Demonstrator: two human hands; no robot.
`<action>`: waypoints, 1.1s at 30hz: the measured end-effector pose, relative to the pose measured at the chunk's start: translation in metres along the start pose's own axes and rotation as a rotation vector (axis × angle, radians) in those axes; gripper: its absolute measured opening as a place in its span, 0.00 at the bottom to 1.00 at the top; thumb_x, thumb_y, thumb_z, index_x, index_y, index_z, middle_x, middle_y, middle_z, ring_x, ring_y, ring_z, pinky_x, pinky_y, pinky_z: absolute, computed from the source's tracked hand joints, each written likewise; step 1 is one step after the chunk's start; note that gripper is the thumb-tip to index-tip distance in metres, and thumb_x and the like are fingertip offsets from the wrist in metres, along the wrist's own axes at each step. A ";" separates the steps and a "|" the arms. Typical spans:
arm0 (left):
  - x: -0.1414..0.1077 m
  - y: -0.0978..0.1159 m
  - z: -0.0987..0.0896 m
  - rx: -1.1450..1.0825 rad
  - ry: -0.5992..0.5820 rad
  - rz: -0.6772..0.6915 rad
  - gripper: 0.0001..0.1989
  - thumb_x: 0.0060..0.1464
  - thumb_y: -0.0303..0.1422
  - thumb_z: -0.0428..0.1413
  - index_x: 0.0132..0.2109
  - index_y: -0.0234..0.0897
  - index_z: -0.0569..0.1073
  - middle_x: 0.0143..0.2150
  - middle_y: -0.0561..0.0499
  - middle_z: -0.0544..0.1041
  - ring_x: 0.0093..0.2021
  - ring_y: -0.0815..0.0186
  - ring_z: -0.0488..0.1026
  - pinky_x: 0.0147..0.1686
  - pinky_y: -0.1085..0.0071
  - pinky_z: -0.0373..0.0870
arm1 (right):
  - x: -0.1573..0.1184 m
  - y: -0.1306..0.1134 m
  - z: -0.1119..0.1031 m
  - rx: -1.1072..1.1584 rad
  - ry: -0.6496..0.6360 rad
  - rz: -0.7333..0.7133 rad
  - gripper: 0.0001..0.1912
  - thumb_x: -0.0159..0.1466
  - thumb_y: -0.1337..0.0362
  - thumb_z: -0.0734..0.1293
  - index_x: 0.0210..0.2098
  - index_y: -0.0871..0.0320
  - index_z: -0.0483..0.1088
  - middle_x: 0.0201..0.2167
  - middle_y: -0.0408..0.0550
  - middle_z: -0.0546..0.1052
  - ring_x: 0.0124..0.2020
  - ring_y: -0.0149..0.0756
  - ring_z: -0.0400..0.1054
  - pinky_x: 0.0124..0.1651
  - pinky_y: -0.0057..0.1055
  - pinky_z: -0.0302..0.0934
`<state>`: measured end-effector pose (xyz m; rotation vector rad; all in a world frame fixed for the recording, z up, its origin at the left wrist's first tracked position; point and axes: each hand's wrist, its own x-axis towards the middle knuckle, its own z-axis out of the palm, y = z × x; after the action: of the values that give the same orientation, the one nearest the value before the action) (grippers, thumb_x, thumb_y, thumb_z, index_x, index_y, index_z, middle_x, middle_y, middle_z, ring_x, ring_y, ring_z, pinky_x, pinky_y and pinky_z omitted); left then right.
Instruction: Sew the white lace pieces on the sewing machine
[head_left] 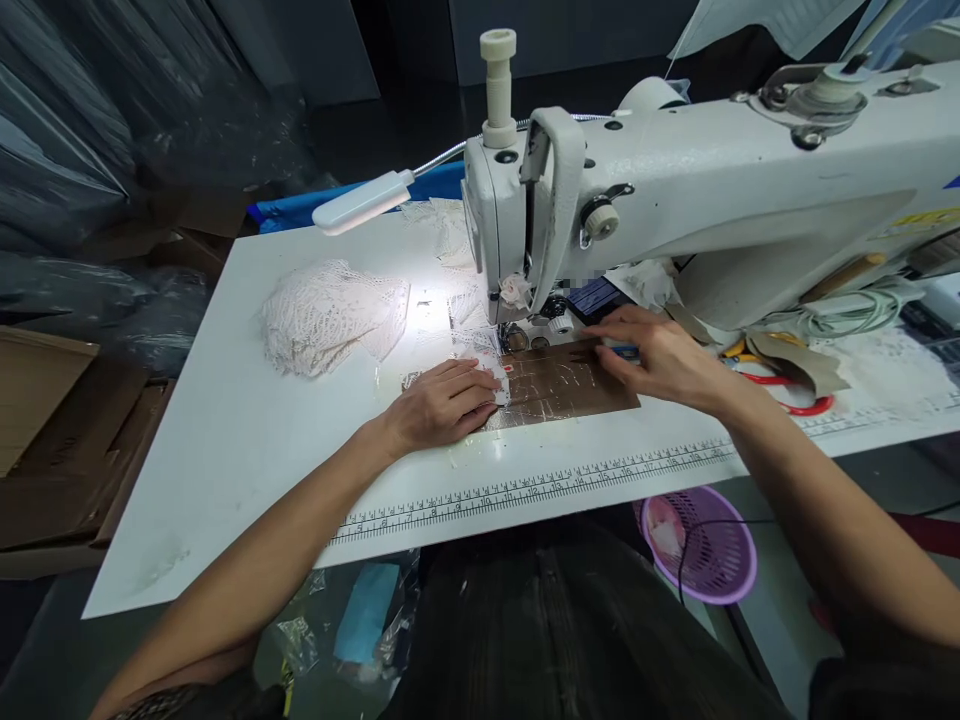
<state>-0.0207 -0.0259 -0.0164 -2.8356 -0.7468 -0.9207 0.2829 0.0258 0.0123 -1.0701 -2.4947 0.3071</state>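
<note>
My left hand [448, 402] lies flat with its fingers spread a little, pressing a small piece of white lace [491, 378] against the table. Under the sewing machine's head [510, 220], the lace reaches the needle area. A brown plate [574, 382] lies on the table to the right of my left hand. Above the plate's right part is my right hand [652, 355], its thumb and fingers closed around a thin blue tool [626, 351], partly hidden by the fingers. Left of the machine rests a heap of white lace [330, 318].
A white lamp [364, 202] hangs over the white table [225, 420]. Red-handled scissors [814, 406] and a coiled pale cord [851, 312] lie to the right. Below the front edge stands a purple basket [716, 560]; cardboard boxes [67, 440] stand at the left.
</note>
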 end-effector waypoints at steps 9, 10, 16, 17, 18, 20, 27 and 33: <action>-0.003 0.003 -0.001 -0.059 -0.001 -0.073 0.05 0.59 0.26 0.56 0.43 0.33 0.69 0.36 0.48 0.80 0.36 0.66 0.79 0.35 0.68 0.79 | -0.020 0.008 0.022 -0.199 0.050 0.016 0.19 0.69 0.60 0.54 0.42 0.63 0.73 0.40 0.60 0.74 0.42 0.48 0.68 0.44 0.42 0.65; -0.003 0.004 0.000 -0.076 0.007 -0.105 0.07 0.59 0.27 0.56 0.45 0.33 0.68 0.36 0.48 0.81 0.35 0.66 0.79 0.35 0.68 0.78 | -0.020 0.003 0.023 -0.172 0.065 0.025 0.18 0.69 0.60 0.54 0.39 0.62 0.72 0.38 0.59 0.74 0.41 0.48 0.69 0.42 0.42 0.64; -0.001 0.009 0.000 -0.355 0.069 -0.499 0.17 0.59 0.32 0.57 0.52 0.35 0.62 0.34 0.50 0.80 0.30 0.69 0.77 0.29 0.72 0.74 | -0.014 -0.044 0.035 0.501 -0.069 0.218 0.13 0.70 0.55 0.54 0.37 0.56 0.61 0.23 0.43 0.72 0.21 0.32 0.65 0.29 0.31 0.61; -0.001 0.009 0.000 -0.409 0.080 -0.581 0.18 0.58 0.33 0.58 0.53 0.35 0.62 0.34 0.50 0.80 0.29 0.69 0.76 0.28 0.73 0.73 | -0.010 -0.051 0.038 0.530 -0.081 0.223 0.12 0.70 0.55 0.55 0.38 0.56 0.60 0.24 0.43 0.73 0.21 0.32 0.65 0.29 0.31 0.60; -0.001 0.009 0.000 -0.465 0.097 -0.652 0.19 0.58 0.33 0.58 0.53 0.36 0.62 0.34 0.50 0.80 0.29 0.69 0.76 0.29 0.72 0.73 | -0.005 -0.057 0.040 0.517 -0.068 0.223 0.10 0.70 0.55 0.56 0.40 0.56 0.59 0.26 0.44 0.74 0.22 0.32 0.66 0.29 0.31 0.60; -0.001 0.008 0.000 -0.580 0.126 -0.751 0.20 0.57 0.34 0.59 0.53 0.36 0.61 0.34 0.51 0.79 0.32 0.68 0.76 0.33 0.71 0.73 | 0.006 -0.065 0.043 0.413 -0.040 0.207 0.11 0.69 0.55 0.56 0.43 0.57 0.58 0.29 0.46 0.75 0.25 0.34 0.67 0.30 0.32 0.58; -0.003 0.004 -0.001 -0.799 0.171 -0.933 0.24 0.55 0.35 0.60 0.55 0.35 0.61 0.33 0.50 0.79 0.33 0.67 0.76 0.37 0.68 0.73 | 0.029 -0.075 0.052 0.120 -0.120 0.126 0.24 0.72 0.51 0.45 0.37 0.56 0.65 0.25 0.48 0.73 0.23 0.37 0.64 0.27 0.33 0.50; -0.002 0.005 0.000 -0.896 0.221 -0.977 0.26 0.54 0.32 0.61 0.56 0.34 0.61 0.32 0.51 0.78 0.33 0.68 0.76 0.37 0.70 0.73 | 0.033 -0.081 0.060 -0.047 -0.142 0.086 0.25 0.72 0.52 0.46 0.41 0.59 0.68 0.33 0.53 0.77 0.29 0.40 0.69 0.28 0.34 0.50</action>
<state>-0.0200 -0.0311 -0.0167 -2.7682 -2.2305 -2.0688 0.1836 -0.0074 -0.0034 -1.2165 -2.5959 0.3622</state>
